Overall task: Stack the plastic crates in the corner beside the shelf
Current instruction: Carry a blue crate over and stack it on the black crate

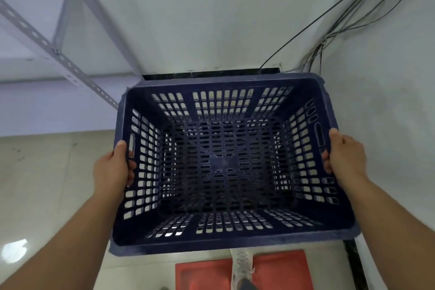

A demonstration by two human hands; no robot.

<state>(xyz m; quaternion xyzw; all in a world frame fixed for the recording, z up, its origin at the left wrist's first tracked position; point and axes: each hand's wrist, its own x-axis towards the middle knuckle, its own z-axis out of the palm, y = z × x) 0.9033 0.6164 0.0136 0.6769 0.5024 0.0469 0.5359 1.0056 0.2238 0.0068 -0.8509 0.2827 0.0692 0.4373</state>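
A white-walled corner fills the upper part of the view, with a pale tiled floor [42, 183] below it and a grey slotted-metal shelf [58, 54] running along the left wall. A bundle of thin cables [348, 16] hangs down the right wall toward the corner, and a dark gap shows along the foot of the back wall just beyond the crate. A dark blue plastic crate [226, 167] sits in the middle of the view, close to the corner, its far rim near the back wall and its right side near the right wall. It is seen from above with its open top facing the camera; its walls and bottom are pierced with rows of slots, and nothing lies inside it. More dark lattice seems to show through the bottom, but whether that is a second crate beneath cannot be told. The left hand [113, 167] grips the crate's left rim, thumb lying over the top edge and fingers curled round the rim beside the handle slot. The right hand [341, 155] grips the right rim in the same way, thumb on top and fingertips hooked inside beside the long handle slot. Both forearms reach in from the lower corners of the view. Below the crate's near edge, a red mat [282, 271] lies on the floor, and a light-coloured shoe [242, 266] stands on it. A bright patch of reflected light shows on the tiles at lower left.
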